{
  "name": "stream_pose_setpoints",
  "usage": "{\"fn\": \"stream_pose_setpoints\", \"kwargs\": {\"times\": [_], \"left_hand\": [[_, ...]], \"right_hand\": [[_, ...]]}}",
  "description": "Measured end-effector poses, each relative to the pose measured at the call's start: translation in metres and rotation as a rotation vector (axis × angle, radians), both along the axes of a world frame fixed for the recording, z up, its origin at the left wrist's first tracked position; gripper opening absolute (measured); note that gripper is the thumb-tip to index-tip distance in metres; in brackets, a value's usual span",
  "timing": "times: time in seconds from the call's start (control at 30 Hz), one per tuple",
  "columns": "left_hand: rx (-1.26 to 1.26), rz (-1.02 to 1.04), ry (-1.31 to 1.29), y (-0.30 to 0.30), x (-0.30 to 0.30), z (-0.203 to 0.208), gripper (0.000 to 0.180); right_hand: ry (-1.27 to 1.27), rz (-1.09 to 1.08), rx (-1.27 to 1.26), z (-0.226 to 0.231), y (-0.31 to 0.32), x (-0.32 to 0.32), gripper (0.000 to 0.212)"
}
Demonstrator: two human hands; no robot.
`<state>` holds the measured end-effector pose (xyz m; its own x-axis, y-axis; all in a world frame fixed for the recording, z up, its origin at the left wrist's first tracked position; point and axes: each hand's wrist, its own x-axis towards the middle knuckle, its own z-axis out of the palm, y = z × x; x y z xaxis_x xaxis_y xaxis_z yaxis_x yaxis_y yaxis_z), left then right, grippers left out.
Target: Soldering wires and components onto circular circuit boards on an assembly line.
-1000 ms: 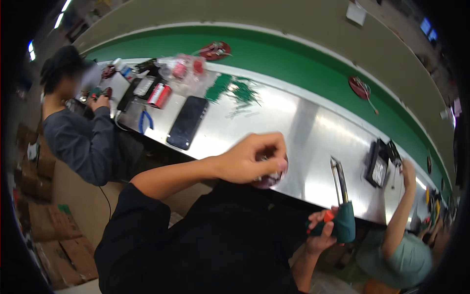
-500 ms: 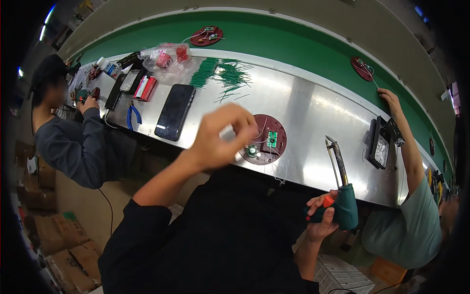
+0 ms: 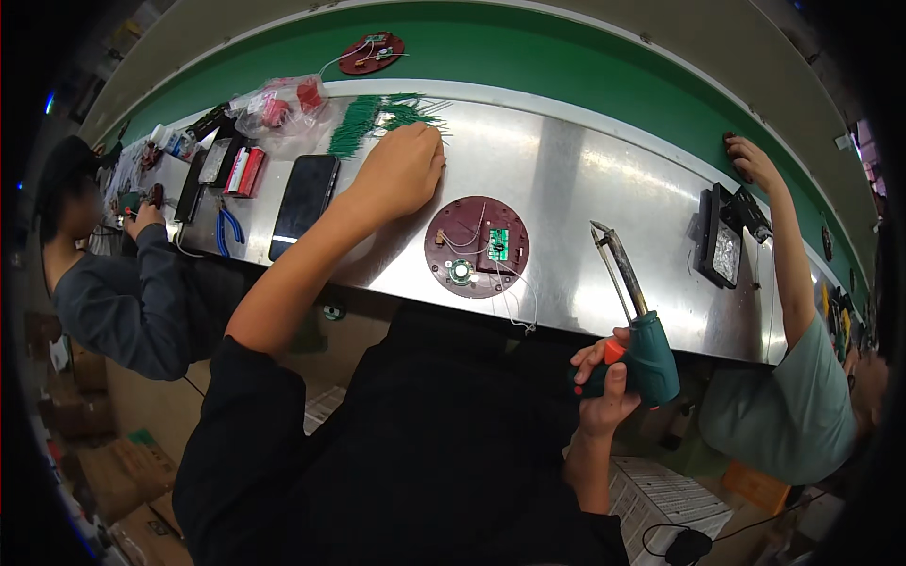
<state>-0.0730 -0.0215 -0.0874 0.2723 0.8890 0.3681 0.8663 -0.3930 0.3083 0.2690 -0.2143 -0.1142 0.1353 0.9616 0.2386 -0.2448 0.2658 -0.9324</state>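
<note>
My left hand (image 3: 401,170) reaches out over the steel bench and rests on the near end of a bundle of thin green wires (image 3: 363,121); whether its fingers grip any wire is hidden. A dark red round plate (image 3: 477,247) with a small green circuit board and thin white wires lies on the bench just right of that hand. My right hand (image 3: 604,382) is at the bench's near edge, closed around the green handle of a soldering iron (image 3: 634,311), whose metal tip points up and away over the bench.
A black phone (image 3: 304,203), blue pliers (image 3: 226,226), red parts and a plastic bag (image 3: 278,104) lie at the left. A person in grey sits at far left. At right, another person's arm (image 3: 779,241) reaches near a black box (image 3: 722,243). A green belt (image 3: 566,57) carries another red plate (image 3: 371,52).
My left hand has let go of the red round plate, now lying on the bench, and moved up and left to the green wires. My right hand keeps the soldering iron.
</note>
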Motion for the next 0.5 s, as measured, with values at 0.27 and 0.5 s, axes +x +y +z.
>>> {"fn": "stream_pose_setpoints", "kwargs": {"times": [0.27,0.5], "left_hand": [[0.061,-0.068,0.218,0.009,-0.007,0.007,0.009],[-0.094,-0.130,0.109,0.013,-0.005,0.021,0.012]], "right_hand": [[0.037,0.024,-0.063,0.000,0.000,-0.004,0.052],[0.036,0.000,-0.059,0.000,-0.001,0.002,0.051]]}}
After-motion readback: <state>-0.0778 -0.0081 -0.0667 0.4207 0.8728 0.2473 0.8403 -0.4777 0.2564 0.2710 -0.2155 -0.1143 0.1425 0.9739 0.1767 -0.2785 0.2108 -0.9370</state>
